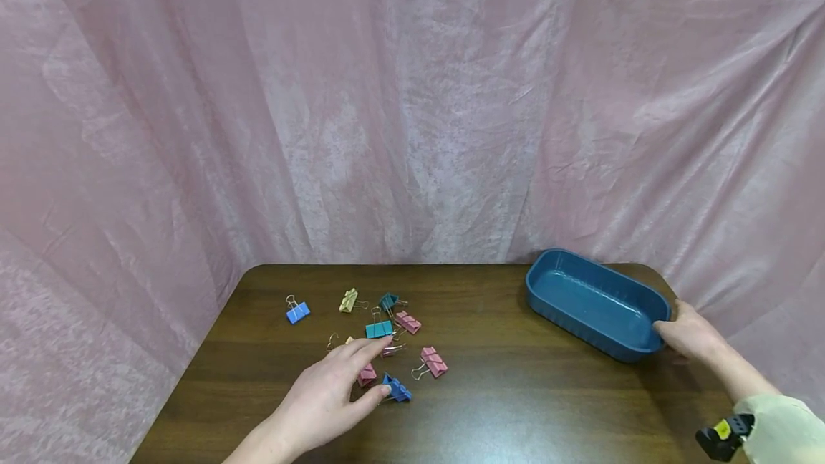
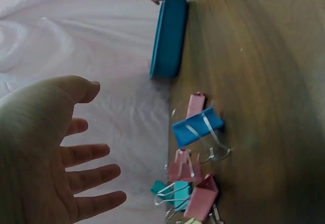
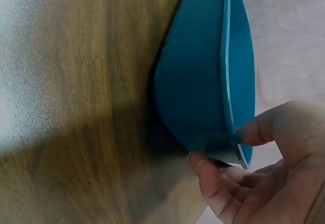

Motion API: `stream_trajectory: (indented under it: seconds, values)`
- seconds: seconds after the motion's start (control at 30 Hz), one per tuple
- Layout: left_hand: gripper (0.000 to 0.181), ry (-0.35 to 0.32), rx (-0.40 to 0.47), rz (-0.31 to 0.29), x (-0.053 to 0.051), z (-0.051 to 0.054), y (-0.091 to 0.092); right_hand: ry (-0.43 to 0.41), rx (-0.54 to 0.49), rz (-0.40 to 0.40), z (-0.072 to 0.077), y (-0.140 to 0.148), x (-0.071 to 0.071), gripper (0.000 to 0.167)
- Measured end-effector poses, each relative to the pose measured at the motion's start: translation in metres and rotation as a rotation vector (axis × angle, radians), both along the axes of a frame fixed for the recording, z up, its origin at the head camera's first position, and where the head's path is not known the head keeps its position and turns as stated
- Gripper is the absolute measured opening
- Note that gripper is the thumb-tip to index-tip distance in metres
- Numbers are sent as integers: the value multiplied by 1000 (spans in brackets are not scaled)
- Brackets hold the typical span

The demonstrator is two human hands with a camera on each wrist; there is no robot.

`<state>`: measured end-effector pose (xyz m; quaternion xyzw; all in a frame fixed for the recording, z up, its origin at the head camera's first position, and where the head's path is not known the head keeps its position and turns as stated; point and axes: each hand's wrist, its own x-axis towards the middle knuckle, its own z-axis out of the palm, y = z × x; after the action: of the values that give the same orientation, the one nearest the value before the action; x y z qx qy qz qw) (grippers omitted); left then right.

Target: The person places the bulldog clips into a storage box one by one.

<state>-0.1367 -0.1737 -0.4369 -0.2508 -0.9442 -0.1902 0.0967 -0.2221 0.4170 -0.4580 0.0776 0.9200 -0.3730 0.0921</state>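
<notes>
Listener: What stands out, and who has hold of it?

Operator: I see a blue oblong dish point(image 1: 583, 299) with ribbed sides, set at a slant. Wood-grained counter point(image 1: 490, 414) spreads below it and away to its left; I can't tell whether the dish's whole base touches it. At the dish's right end, the right hand point(image 1: 691, 333) pinches the rim, thumb inside and fingers curled outside. A pale green sleeve point(image 1: 786, 432) covers that forearm.

Listener: And the other of the two hands?

Operator: The left hand point(image 1: 325, 392) is well to the left of the dish, above some binder clips. Its fingers are spread and nearly straight, thumb apart, holding nothing.

Listener: Describe those clips for me, please.

Operator: All lie left of the dish. Nearest it is a pink binder clip point(image 1: 434, 361), wire handles out. Farther from the dish come a dark blue binder clip point(image 1: 398, 389), near the left thumb, a turquoise binder clip point(image 1: 378, 329), a dark teal binder clip point(image 1: 389, 301) and a yellow binder clip point(image 1: 349, 300). Farthest from it is a light blue binder clip point(image 1: 298, 313). More pink ones sit among these, some partly hidden by the fingers.

Listener: Behind the dish?

Operator: Pink cloth point(image 1: 451, 127), hanging in folds.
</notes>
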Motion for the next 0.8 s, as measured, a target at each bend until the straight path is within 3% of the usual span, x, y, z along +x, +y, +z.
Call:
stream_trajectory:
  seconds: [0.27, 0.53, 0.8]
  values:
    - [66, -4, 3, -8, 6, -13, 3, 4, -6, -16, -5, -5, 1, 66]
    - [65, -3, 17, -9, 9, -19, 3, -42, -76, -43, -1, -9, -1, 59]
    - [64, -11, 16, -1, 9, -21, 2, -47, -92, -58, -1, -9, -4, 68]
